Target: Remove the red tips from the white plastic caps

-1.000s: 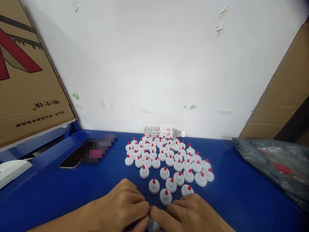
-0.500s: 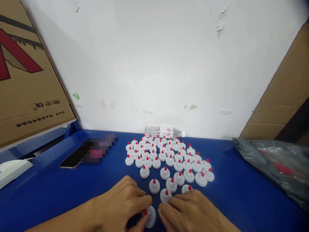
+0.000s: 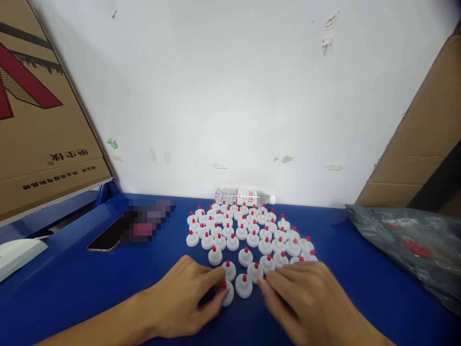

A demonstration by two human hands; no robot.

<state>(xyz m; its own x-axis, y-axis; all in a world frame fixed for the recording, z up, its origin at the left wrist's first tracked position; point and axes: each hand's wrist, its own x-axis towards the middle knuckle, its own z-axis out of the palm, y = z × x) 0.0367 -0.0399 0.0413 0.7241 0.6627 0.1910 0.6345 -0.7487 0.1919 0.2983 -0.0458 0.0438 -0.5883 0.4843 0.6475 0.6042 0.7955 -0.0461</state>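
My left hand [image 3: 189, 293] pinches the red tip of a white nozzle cap [image 3: 228, 295] between thumb and index finger, at the near left of the group. Beside it stands another nozzle cap [image 3: 244, 287], red tip up. My right hand [image 3: 306, 298] is closed, fingertips together at the group's near right edge. Whatever its fingers hold, if anything, is hidden behind them. Its thumb tip is close to a nozzle cap [image 3: 255, 273]. Several more white caps with red tips [image 3: 232, 242] stand upright in loose rows on the blue table [image 3: 154, 269].
A clear plastic bottle [image 3: 248, 197] lies against the wall behind the caps. To the left are a phone [image 3: 106, 235], a white device [image 3: 21, 257] and a printed cardboard box [image 3: 54, 144]. A grey plastic bag [image 3: 396, 230] with red pieces inside lies right.
My left hand has moved the pinched cap forward, away from me, into the group's near edge. My right hand has shifted right and slightly forward, over the caps there.
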